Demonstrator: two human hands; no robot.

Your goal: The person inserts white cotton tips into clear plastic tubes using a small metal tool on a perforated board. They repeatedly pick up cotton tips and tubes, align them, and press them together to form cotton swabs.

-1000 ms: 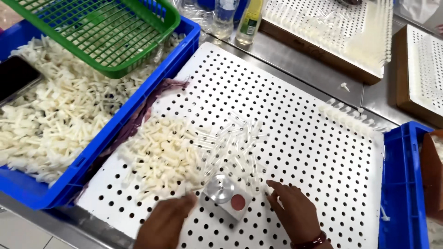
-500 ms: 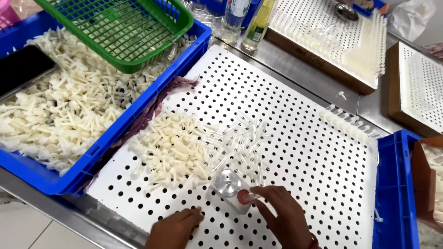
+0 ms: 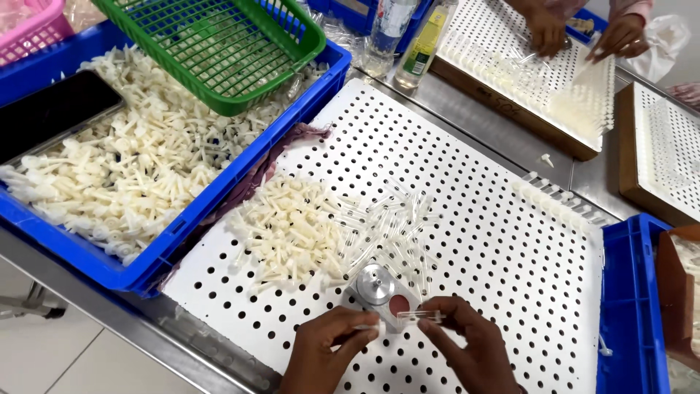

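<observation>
Stood over a grey metal surface (image 3: pixel 467 124), dulled and evenly lit, no hard shadows. Pale tiled floor (image 3: pixel 58 357) below the near edge at lower left, with a dark leg or foot (image 3: pixel 33 310) of some furniture resting on it. No walls or windows seen from this downward view.

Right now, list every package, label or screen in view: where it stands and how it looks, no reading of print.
Phone: lies in the left blue crate on the white parts, flat black rectangle, screen dark.
Clear bottle: stands at the top centre behind the perforated board, with a pale label.
Yellow-green bottle: right beside the clear one, slim, with a printed label.
No signs in view.
</observation>
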